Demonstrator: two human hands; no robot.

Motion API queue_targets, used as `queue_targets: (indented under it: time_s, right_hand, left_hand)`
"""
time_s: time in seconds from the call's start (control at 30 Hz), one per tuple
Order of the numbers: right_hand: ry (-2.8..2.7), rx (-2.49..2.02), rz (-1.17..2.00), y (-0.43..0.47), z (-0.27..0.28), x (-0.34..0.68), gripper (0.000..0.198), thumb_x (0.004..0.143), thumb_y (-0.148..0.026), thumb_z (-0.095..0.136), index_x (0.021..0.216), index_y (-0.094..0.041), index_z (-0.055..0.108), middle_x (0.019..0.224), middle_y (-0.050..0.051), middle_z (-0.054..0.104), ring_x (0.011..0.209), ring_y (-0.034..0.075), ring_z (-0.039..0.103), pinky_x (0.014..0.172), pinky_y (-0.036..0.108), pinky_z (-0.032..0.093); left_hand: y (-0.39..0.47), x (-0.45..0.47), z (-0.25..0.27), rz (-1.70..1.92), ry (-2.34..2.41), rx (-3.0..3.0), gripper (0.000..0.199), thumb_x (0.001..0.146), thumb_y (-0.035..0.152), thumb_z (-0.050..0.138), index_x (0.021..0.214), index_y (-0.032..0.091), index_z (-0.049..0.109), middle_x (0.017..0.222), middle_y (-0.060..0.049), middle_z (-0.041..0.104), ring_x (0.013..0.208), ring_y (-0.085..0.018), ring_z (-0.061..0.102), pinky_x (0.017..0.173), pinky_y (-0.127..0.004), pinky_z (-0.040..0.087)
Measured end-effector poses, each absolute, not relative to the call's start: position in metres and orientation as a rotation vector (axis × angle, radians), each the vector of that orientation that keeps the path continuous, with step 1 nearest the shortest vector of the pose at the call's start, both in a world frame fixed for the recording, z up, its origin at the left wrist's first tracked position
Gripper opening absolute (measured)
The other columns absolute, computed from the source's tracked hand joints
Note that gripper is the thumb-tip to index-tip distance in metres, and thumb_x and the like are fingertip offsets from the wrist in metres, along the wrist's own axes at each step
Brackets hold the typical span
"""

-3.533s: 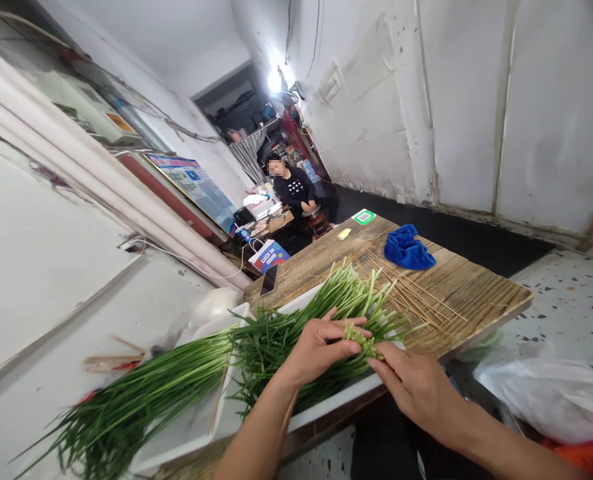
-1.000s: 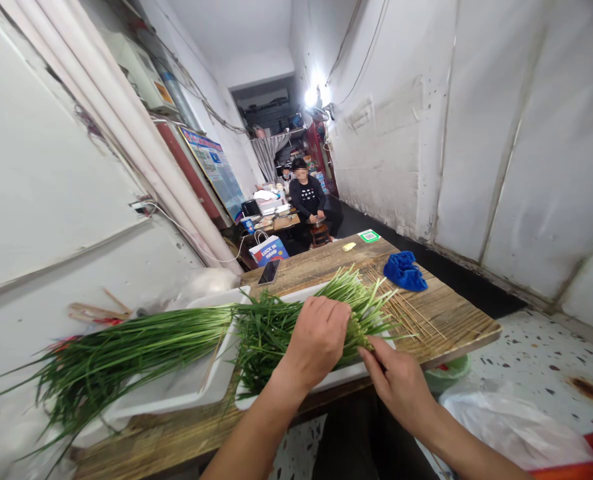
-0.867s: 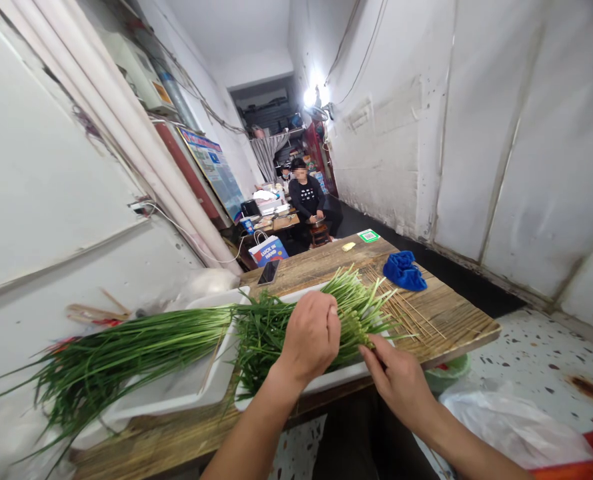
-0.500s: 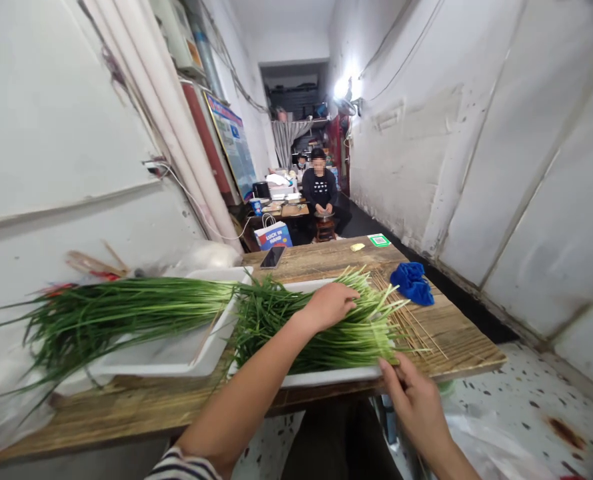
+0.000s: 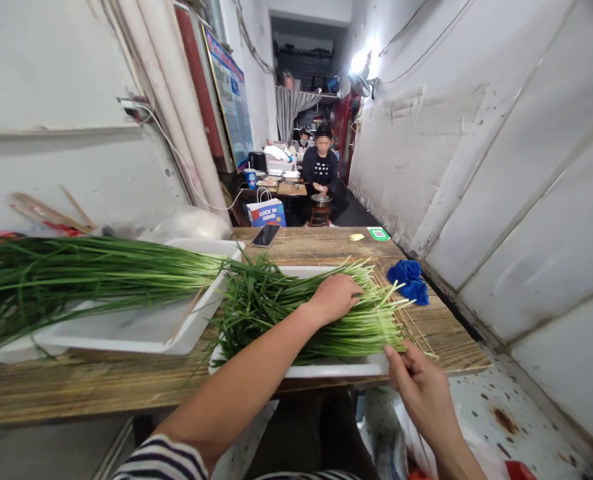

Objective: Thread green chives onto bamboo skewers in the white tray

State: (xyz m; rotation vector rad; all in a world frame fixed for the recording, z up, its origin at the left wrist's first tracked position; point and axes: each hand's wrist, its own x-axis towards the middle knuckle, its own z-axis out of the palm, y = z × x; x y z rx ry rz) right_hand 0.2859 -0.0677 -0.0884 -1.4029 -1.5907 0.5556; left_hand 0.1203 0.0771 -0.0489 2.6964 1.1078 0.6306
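Observation:
A thick layer of chives lies across the right white tray, leafy ends to the left and pale stalk ends to the right. My left hand reaches over the layer with its fingers curled down among the stalks; the fingertips are partly hidden. At the tray's near right corner, the thumb and fingers of my right hand pinch the ends of the nearest chives. Several thin bamboo skewers lie on the table just beyond the stalk ends.
Another white tray on the left bears a long bundle of chives. A blue cloth, a phone and a green QR card rest on the wooden table. A person sits beyond it.
The view has shifted, so the left tray and its chives appear farther left. Both hands stay at the stalk ends, with little movement against the chives.

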Motion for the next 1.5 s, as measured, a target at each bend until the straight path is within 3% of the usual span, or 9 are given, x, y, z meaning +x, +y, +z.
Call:
queue_targets:
  time_s: [0.17, 0.37, 0.63, 0.8, 1.0, 1.17, 1.5]
  right_hand:
    - [-1.588, -1.436, 0.549, -0.056, -0.079, 0.289, 0.031, 0.087, -0.045, 0.051, 0.069, -0.02, 0.047, 0.05, -0.006, 0.036, 0.044, 0.011, 0.034, 0.042, 0.022, 0.026]
    - [-1.465, -1.403, 0.677, -0.048, -0.084, 0.29, 0.032, 0.086, -0.047, 0.054, 0.081, -0.016, 0.058, 0.05, -0.006, 0.04, 0.044, 0.01, 0.036, 0.04, 0.02, 0.027]
    - [-1.436, -1.351, 0.768, -0.044, -0.084, 0.289, 0.035, 0.085, -0.048, 0.054, 0.086, -0.013, 0.059, 0.049, -0.007, 0.037, 0.043, 0.009, 0.031, 0.038, 0.02, 0.023]
    - [-1.438, -1.365, 0.721, -0.043, -0.086, 0.289, 0.035, 0.085, -0.048, 0.055, 0.088, -0.014, 0.06, 0.049, -0.007, 0.039, 0.043, 0.01, 0.034, 0.039, 0.02, 0.024]
    - [-1.438, -1.372, 0.683, -0.044, -0.088, 0.289, 0.035, 0.085, -0.049, 0.054, 0.087, -0.014, 0.061, 0.051, -0.006, 0.041, 0.044, 0.011, 0.035, 0.041, 0.021, 0.026]
    - [-1.443, -1.391, 0.7, -0.043, -0.092, 0.292, 0.033, 0.085, -0.048, 0.053, 0.078, -0.016, 0.057, 0.052, -0.007, 0.035, 0.047, 0.01, 0.031, 0.045, 0.021, 0.026]
    - [-1.478, -1.416, 0.632, -0.047, -0.087, 0.288, 0.03, 0.086, -0.045, 0.052, 0.075, -0.017, 0.056, 0.053, -0.005, 0.04, 0.049, 0.011, 0.035, 0.048, 0.022, 0.029]
  left_hand:
    - [0.081, 0.118, -0.051, 0.693, 1.133, 2.525, 0.011, 0.075, 0.018, 0.06, 0.071, 0.017, 0.07, 0.072, -0.005, 0.067, 0.074, -0.018, 0.059, 0.073, -0.027, 0.044]
    - [0.084, 0.117, -0.052, 0.814, 1.119, 2.291, 0.01, 0.074, 0.018, 0.059, 0.071, 0.016, 0.068, 0.068, -0.001, 0.065, 0.063, -0.013, 0.056, 0.061, -0.023, 0.04]
    - [0.079, 0.117, -0.047, 0.948, 1.083, 2.102, 0.012, 0.075, 0.02, 0.056, 0.078, 0.013, 0.065, 0.075, -0.003, 0.067, 0.069, -0.014, 0.059, 0.066, -0.024, 0.044]
    - [0.077, 0.122, -0.054, 0.945, 0.96, 1.911, 0.028, 0.075, 0.019, 0.055, 0.099, 0.011, 0.067, 0.076, -0.004, 0.071, 0.069, -0.014, 0.063, 0.068, -0.024, 0.047]
    - [0.07, 0.129, -0.058, 0.945, 0.921, 1.813, 0.031, 0.077, 0.033, 0.06, 0.094, 0.012, 0.073, 0.095, -0.007, 0.073, 0.086, -0.018, 0.066, 0.08, -0.027, 0.049]
    - [0.065, 0.13, -0.052, 0.932, 0.95, 1.768, 0.028, 0.075, 0.033, 0.061, 0.09, 0.013, 0.075, 0.088, -0.006, 0.074, 0.082, -0.018, 0.066, 0.077, -0.026, 0.05]
    - [0.067, 0.129, -0.053, 0.915, 0.922, 1.778, 0.032, 0.077, 0.033, 0.055, 0.091, 0.01, 0.074, 0.075, -0.005, 0.072, 0.073, -0.015, 0.062, 0.071, -0.023, 0.046]
